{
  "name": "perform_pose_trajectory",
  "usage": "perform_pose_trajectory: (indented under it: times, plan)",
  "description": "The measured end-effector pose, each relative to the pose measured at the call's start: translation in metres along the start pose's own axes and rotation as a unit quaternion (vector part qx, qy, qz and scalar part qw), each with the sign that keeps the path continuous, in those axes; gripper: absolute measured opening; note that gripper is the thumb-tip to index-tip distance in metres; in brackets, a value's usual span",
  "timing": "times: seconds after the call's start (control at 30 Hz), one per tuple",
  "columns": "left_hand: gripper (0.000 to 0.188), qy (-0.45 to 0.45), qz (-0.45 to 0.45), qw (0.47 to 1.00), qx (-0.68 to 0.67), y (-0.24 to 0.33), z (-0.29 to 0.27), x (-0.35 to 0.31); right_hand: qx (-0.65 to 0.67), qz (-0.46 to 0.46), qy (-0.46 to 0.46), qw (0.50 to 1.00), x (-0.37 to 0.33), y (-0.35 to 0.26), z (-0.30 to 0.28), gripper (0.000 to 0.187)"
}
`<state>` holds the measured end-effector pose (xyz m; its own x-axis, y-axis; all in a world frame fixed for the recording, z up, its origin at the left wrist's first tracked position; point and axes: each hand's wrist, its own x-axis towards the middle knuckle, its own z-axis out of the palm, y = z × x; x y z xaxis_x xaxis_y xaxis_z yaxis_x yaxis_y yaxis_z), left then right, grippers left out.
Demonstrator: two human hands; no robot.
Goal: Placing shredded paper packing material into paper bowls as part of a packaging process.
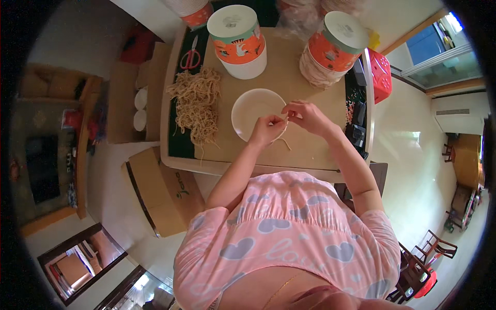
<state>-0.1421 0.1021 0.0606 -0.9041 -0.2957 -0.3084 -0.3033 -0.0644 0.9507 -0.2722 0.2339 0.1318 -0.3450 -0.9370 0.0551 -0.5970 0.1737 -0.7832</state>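
White tub: we find it (250, 109) open side up on the brown board (315, 147), at the middle of the table (222, 168), just in front of the person.
Left hand: it (268, 130) is at the tub's near right rim, thumb and fingertips drawn together in a pinch — what lies between them is too small for us to make out.
Right hand: it (306, 117) meets the left from the other side, thumb and index finger pinched at the rim, the other fingers curled; here too we cannot tell what is gripped.
Loose cord: a short tan length (285, 143) shows just below the hands, beside the tub; we cannot tell whether it runs up into the fingers.
Cord heap: we see a tangled tan pile (198, 101) left of the tub, apart from it.
Scissors: red-handled ones (190, 59) lie beyond the heap.
Printed tubs: one, orange and green (238, 46), sits upside down over a white one behind the tub; another (335, 49) stands farther right — crumpled pale material wraps its lower part.
Floor: a red stool (380, 76) stands to the right.
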Motion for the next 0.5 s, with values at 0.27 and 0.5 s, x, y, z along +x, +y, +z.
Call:
perform_pose_trajectory:
  times: [0.27, 0.5]
  plan:
    - [0.012, 0.048, 0.061, 0.997, 0.014, -0.01, 0.0, 0.0, -0.065, -0.028, 0.011, 0.997, 0.003, 0.004, 0.005, 0.007]
    - [0.021, 0.02, 0.26, 0.898, 0.355, 0.021, -0.023, -0.025, -0.043, -0.033, 0.081, 0.995, 0.007, 0.009, 0.015, 0.008]
